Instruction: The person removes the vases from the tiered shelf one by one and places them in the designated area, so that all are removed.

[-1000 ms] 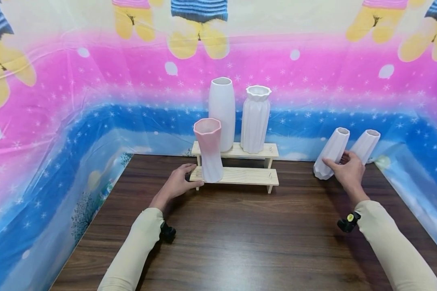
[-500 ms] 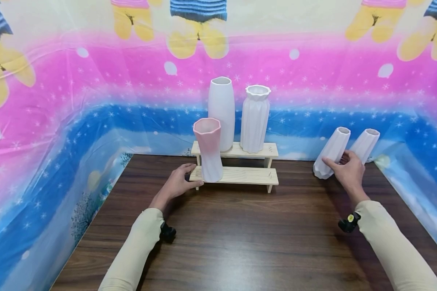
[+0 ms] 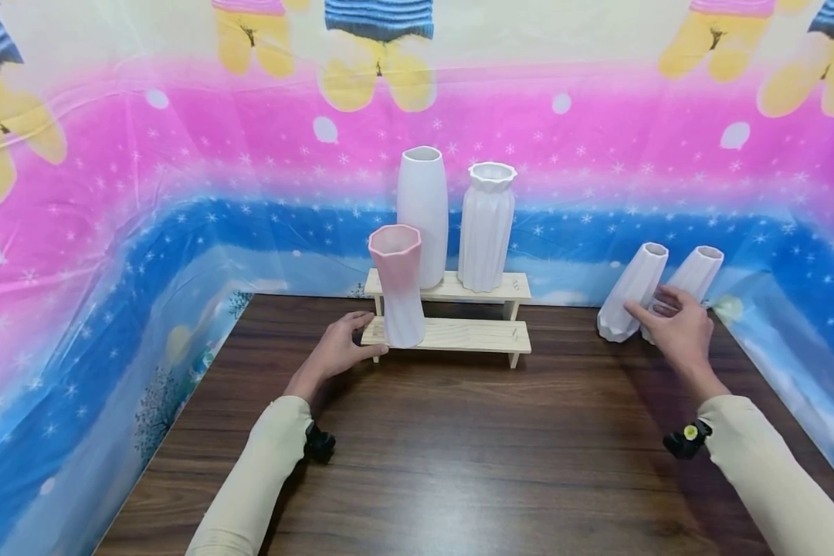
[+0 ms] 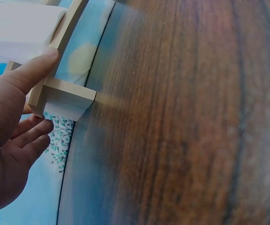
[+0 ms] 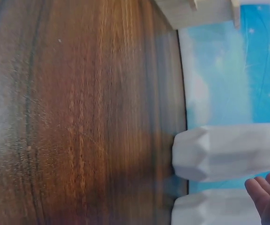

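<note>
My left hand (image 3: 333,349) grips the left end of a two-tier wooden stand (image 3: 476,337), thumb along the lower shelf's front edge and the other fingers at its end. On that shelf stands a pink-to-white vase (image 3: 399,289), upright near the hand. At the right, my right hand (image 3: 683,333) is spread beside a white faceted vase (image 3: 632,295). It overlaps a matching white vase (image 3: 699,270) behind it. In the right wrist view, its straight fingers (image 5: 260,193) lie apart from the nearer vase (image 5: 233,152).
On the stand's upper shelf are a tall smooth white vase (image 3: 424,205) and a white vase with a ruffled rim (image 3: 488,232). A printed cloth (image 3: 306,232) hangs behind the dark wooden table (image 3: 459,448) and along its sides.
My right hand has let go of the left white faceted vase and shifted right, toward the second one. The left hand and the stand have stayed put.
</note>
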Demonstrator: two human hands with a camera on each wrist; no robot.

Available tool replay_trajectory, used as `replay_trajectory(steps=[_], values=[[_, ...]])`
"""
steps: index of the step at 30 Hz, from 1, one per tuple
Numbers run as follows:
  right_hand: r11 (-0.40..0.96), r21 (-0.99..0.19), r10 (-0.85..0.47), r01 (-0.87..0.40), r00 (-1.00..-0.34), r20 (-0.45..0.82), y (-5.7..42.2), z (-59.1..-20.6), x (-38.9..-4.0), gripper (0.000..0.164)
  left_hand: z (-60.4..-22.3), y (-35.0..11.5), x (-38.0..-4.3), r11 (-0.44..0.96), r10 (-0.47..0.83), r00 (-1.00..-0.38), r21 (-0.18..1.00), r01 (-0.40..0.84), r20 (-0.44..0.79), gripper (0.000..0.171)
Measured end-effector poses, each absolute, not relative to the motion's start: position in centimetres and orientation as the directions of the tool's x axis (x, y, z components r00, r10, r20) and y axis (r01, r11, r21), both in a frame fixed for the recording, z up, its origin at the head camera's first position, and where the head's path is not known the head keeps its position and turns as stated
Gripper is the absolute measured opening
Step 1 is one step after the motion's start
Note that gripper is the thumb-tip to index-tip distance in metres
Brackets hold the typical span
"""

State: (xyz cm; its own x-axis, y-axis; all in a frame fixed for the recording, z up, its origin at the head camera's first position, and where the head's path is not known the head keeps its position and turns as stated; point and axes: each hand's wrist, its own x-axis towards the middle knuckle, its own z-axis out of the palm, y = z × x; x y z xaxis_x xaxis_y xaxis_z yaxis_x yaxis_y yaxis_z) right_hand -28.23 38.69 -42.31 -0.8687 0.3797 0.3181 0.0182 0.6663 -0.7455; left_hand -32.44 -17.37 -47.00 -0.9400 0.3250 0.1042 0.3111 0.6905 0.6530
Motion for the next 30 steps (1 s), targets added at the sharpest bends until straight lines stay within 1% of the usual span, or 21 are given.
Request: replay_trajectory(steps=[7, 14, 17, 23, 30], values=[[0.672, -0.740, 0.351, -0.010, -0.876, 0.330, 37.8, -41.2, -26.9, 0.083, -47.0, -17.3, -32.5, 0.681, 0.328, -0.938, 0.659, 0.319, 0.115, 0.084], [0.675, -0.736, 0.288, -0.057, -0.898, 0.334, 36.3, -40.2, -26.0, 0.082, -47.1, -17.3, -32.3, 0.685, 0.324, -0.939, 0.656, 0.316, 0.114, 0.083], [0.667, -0.740, 0.266, -0.084, -0.901, 0.343, 35.6, -39.9, -25.9, 0.080, -47.1, -17.3, -32.3, 0.688, 0.323, -0.940, 0.654, 0.314, 0.111, 0.084], [0.622, -0.763, 0.218, -0.177, -0.896, 0.387, 34.2, -39.5, -26.3, 0.070, -47.2, -17.3, -32.3, 0.686, 0.325, -0.940, 0.657, 0.313, 0.108, 0.084], [0.595, -0.766, 0.153, -0.244, -0.901, 0.406, 32.5, -39.0, -26.7, 0.066, -47.1, -17.4, -32.4, 0.689, 0.324, -0.939, 0.652, 0.315, 0.111, 0.085]])
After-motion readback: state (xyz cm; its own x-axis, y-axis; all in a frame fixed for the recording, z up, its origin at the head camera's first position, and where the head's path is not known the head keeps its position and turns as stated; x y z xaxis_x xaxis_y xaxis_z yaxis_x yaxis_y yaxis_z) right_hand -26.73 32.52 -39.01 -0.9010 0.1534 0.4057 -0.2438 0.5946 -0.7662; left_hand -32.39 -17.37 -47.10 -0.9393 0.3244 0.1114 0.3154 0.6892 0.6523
